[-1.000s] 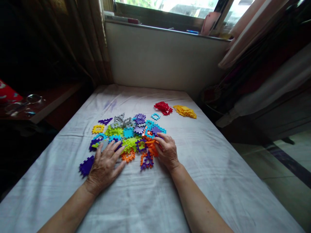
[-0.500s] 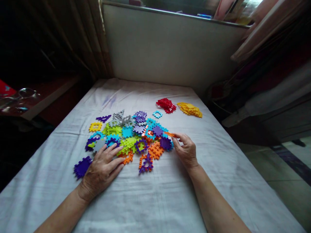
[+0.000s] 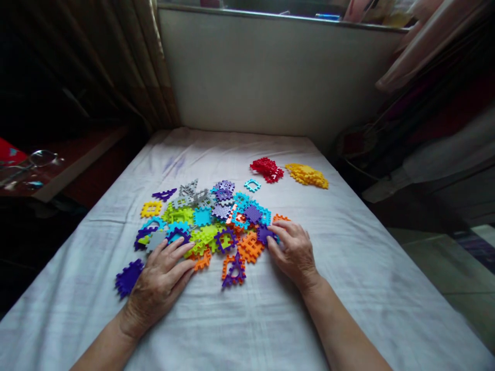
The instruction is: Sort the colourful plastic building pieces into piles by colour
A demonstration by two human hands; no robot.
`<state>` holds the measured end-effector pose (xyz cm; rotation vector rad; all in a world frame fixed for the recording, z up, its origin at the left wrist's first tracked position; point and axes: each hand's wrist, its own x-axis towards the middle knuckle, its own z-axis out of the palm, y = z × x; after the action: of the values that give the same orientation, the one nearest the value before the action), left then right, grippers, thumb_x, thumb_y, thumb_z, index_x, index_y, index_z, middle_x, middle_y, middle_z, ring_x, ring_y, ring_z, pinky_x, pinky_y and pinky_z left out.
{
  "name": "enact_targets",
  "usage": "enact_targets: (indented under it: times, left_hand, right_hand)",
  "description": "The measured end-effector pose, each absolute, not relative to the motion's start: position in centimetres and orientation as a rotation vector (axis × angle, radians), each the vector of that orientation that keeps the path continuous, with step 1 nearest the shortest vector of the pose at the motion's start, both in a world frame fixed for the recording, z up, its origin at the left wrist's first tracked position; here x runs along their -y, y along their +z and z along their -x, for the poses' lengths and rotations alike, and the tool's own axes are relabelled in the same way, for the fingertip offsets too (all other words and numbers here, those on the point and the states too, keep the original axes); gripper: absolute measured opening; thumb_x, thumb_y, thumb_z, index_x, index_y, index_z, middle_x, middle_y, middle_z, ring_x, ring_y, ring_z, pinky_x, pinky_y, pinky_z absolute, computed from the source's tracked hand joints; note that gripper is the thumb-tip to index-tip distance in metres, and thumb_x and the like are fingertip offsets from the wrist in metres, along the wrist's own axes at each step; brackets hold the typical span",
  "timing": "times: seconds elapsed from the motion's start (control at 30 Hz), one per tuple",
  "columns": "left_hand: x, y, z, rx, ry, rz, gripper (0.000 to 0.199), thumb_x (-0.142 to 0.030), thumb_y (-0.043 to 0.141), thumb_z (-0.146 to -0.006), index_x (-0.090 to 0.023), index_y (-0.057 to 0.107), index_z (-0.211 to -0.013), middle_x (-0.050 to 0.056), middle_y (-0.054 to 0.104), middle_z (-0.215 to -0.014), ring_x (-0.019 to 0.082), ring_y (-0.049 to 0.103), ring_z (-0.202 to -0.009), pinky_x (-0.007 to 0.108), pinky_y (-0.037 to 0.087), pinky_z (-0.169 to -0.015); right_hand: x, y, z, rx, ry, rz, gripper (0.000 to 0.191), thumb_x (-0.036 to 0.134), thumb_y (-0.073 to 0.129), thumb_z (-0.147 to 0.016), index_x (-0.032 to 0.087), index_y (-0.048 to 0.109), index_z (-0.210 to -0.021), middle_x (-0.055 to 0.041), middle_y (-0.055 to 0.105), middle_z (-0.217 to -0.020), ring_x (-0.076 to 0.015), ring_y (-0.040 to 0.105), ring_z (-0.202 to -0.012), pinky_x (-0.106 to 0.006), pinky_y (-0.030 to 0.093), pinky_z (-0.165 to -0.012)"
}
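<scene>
Bare left hand [image 3: 157, 281]: back up, palm down, loosely spread. Bare left fingers [image 3: 181, 253] extended fwd & to R, slight bend at knuckles; left thumb on inner side, close by index. Bare left wrist [image 3: 127, 319] approx. straight; bare left forearm [image 3: 104, 342] runs diag. from bottom, L of ctr.

Bare right hand [image 3: 296, 250]: back up, more curled. Bare right fingers [image 3: 282, 233] bent, pointing fwd & L, right thumb below index; grip unclear. Bare right wrist [image 3: 312, 283] approx. in line w/ bare right forearm [image 3: 342, 324], diag. from bottom R. Hands well apart, R slightly farther fwd.
</scene>
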<state>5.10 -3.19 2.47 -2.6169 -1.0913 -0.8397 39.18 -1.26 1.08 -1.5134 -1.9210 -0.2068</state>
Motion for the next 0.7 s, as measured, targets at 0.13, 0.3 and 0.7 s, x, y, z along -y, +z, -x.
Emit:
enact_targets:
  times: [0.13, 0.3, 0.7]
  left_hand:
    - [3.2, 2.5, -5.1, 1.108, -0.86, 2.617, 0.017, -0.016, 0.061, -0.09, -0.023, 0.066, -0.104, 0.008, 0.07, -0.126, 0.025, 0.057, -0.13, 0.051, 0.04, -0.116]
    - [3.2, 2.5, -5.1, 1.111, -0.865, 2.628, 0.017, -0.015, 0.061, -0.09, -0.023, 0.066, -0.105, 0.008, 0.07, -0.126, 0.024, 0.057, -0.131, 0.049, 0.039, -0.116]
    - [3.3, 2.5, -5.2, 1.067, -0.872, 2.728, 0.021, -0.017, 0.061, -0.091, -0.027, 0.069, -0.108, 0.005, 0.07, -0.127, 0.023, 0.056, -0.132, 0.049, 0.041, -0.114]
  right_hand:
    - [1.7, 1.4, -38.4, 2.048, -0.122, 1.493, 0.016, 0.031, 0.064, -0.089, 0.024, 0.073, -0.1, -0.0065, 0.072, -0.105, -0.0226, 0.062, -0.1, -0.037, 0.046, -0.088]
    - [1.5, 1.3, -39.0, 2.02, -0.16, 1.398, 0.014, 0.027, 0.06, -0.094, 0.024, 0.074, -0.095, -0.0048, 0.073, -0.097, -0.0207, 0.064, -0.096, -0.036, 0.047, -0.087]
    - [0.7, 2.4, -33.5, 1.939, 0.05, 1.327, 0.028, 0.035, 0.057, -0.097, 0.026, 0.069, -0.121, -0.007, 0.072, -0.11, -0.0198, 0.068, -0.097, -0.032, 0.056, -0.085]
